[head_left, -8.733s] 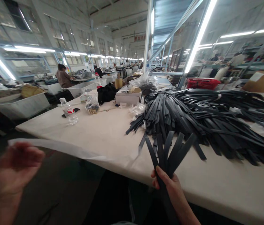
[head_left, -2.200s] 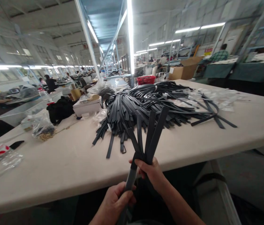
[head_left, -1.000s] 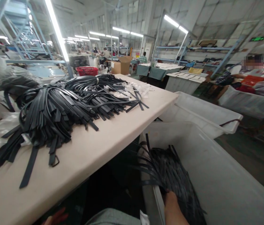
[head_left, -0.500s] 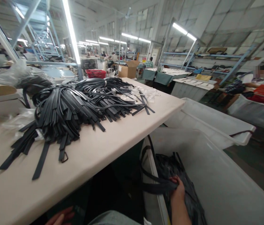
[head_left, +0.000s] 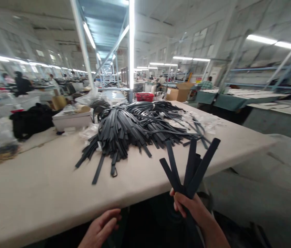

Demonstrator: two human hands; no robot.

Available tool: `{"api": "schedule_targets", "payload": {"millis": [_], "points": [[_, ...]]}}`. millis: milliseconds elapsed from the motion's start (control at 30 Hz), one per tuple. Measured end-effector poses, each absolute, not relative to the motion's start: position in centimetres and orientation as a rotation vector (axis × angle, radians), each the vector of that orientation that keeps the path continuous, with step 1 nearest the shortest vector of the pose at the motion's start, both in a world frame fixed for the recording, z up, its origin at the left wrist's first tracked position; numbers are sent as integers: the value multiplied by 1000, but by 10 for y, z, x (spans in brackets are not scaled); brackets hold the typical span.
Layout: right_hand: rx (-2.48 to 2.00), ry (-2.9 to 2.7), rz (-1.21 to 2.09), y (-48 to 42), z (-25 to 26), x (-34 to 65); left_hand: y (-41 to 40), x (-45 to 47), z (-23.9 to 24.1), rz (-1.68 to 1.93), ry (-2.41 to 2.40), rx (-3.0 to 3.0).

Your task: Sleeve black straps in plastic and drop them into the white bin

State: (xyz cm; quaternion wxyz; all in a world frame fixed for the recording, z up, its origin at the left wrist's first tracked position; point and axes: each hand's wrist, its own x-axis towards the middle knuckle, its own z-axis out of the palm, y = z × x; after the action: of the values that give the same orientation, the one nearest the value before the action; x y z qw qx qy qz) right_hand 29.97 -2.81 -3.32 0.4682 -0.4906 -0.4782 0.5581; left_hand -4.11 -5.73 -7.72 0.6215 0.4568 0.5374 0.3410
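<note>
My right hand (head_left: 190,205) is closed around a bunch of dark straps (head_left: 190,168), whose flat ends fan out above my fist near the table's front edge. The rest of their length hangs below the hand into shadow. My left hand (head_left: 102,225) holds nothing, fingers stretched and slightly apart, just below the edge of the table (head_left: 57,193). Further back on the table lies a big pile of similar black straps (head_left: 119,131), their ends spread toward me. A small metal buckle (head_left: 114,173) shows at one strap's end.
White bins (head_left: 238,193) stand right of the table, with dark material low in one. Behind the pile are a red basket (head_left: 144,97) and a cardboard box (head_left: 178,92). A white box (head_left: 73,120) and a black bag (head_left: 33,120) are at left. Other people work far off.
My right hand has lifted the straps out of the bin to the table's front edge. My left hand has come up into fuller view. The camera has turned left.
</note>
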Motion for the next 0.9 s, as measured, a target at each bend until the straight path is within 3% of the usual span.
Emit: {"api": "schedule_targets", "payload": {"millis": [300, 567, 900], "points": [[-913, -1689, 1916, -6, -33, 161, -39, -35, -22, 1289, 1062, 1059], [-863, -1577, 2021, -10, -50, 130, -50, -56, -13, 1294, 1272, 1013], [-803, -1403, 2050, -7, -58, 125, -51, -48, -12, 1212, 1151, 843]]}}
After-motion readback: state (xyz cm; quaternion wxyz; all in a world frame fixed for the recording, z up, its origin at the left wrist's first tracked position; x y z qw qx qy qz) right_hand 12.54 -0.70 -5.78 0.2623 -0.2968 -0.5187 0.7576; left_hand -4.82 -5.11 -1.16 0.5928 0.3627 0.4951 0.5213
